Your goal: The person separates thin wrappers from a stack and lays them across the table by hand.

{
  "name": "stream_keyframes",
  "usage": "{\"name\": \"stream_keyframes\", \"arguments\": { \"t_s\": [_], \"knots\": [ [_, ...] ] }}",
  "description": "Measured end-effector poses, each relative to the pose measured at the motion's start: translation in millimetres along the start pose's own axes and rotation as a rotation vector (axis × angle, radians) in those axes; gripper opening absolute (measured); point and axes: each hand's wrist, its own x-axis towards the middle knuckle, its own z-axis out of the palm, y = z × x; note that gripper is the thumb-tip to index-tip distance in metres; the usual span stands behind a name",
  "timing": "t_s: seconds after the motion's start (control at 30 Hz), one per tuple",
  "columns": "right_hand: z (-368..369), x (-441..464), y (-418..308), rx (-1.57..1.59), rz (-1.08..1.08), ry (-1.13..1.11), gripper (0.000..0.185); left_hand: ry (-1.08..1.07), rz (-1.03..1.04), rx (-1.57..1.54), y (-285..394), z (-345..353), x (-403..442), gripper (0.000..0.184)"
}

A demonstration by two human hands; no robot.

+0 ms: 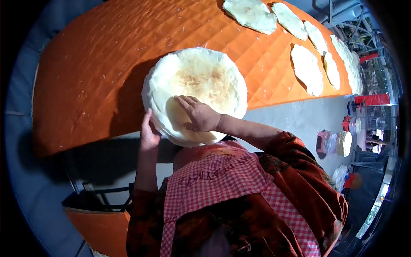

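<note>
A thick stack of round, pale flatbreads (214, 68), browned in the middle of the top one, is at the front edge of the orange quilted cloth. My left hand (150, 132) grips the stack's left rim from the side, with part of its fingers hidden by the bread. On top, my right hand (199, 115) lies flat with its fingers stretched toward the left. It touches the top flatbread and holds nothing. The near side of the stack comes close to my checked apron (218, 171).
Several separate flatbreads (307, 70) lie on the orange cloth (98, 81) at the far right. On the left, below the table, stands an orange panel or box (98, 229) beside dark metal legs. Pink and red items (327, 143) are at the right, past the grey floor (282, 111).
</note>
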Motion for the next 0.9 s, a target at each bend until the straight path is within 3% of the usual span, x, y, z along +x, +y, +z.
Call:
{"name": "stream_keyframes", "arguments": {
  "t_s": [0.1, 0.2, 0.3, 0.37, 0.43, 0.47, 0.5, 0.57, 0.6, 0.63, 0.7, 0.77, 0.83, 0.9],
  "knots": [
    [24, -4, -17, -0.243, 0.049, -0.079, 0.090, -0.219, -0.094, -0.242, -4, -35, -5, 0.056],
    [41, -13, -33, -0.464, 0.071, -0.114, 0.084, -0.365, -0.228, -0.106, -13, -45, -15, 0.067],
    [51, -10, -12, -0.383, 0.099, 0.026, 0.070, -0.445, -0.189, 0.064, -14, -42, -25, 0.069],
    [38, -1, 5, 0.123, 0.228, 0.244, 0.045, -0.408, -0.193, 0.060, -23, -47, -20, 0.068],
    [13, 5, 13, 0.397, 0.438, 0.231, 0.038, -0.372, -0.231, -0.001, -32, -54, -16, 0.066],
    [4, 2, 1, 0.204, 0.273, 0.340, 0.036, -0.358, -0.205, -0.013, -35, -47, -19, 0.064],
    [-3, 0, -9, -0.072, 0.150, 0.269, 0.041, -0.350, -0.216, -0.063, -38, -46, -18, 0.064],
    [10, -4, -35, -0.160, 0.127, 0.187, 0.062, -0.334, -0.235, -0.164, -43, -46, -11, 0.063],
    [20, -4, -46, -0.170, 0.219, 0.077, 0.078, -0.259, -0.248, -0.149, -41, -42, -14, 0.063],
    [22, -5, -52, -0.152, 0.220, 0.044, 0.080, -0.286, -0.226, -0.102, -39, -38, -16, 0.064],
    [27, -3, -44, -0.073, 0.205, 0.111, 0.078, -0.333, -0.185, -0.011, -25, -18, -32, 0.066],
    [12, -2, -32, -0.010, 0.124, 0.011, 0.070, -0.322, -0.206, -0.035, -24, -19, -33, 0.072],
    [12, -4, -12, 0.269, 0.253, 0.015, 0.051, -0.314, -0.214, -0.054, -24, -19, -31, 0.073],
    [1, -7, -15, 0.294, 0.322, 0.049, 0.042, -0.281, -0.187, -0.031, -27, -18, -30, 0.073]
  ]
}}
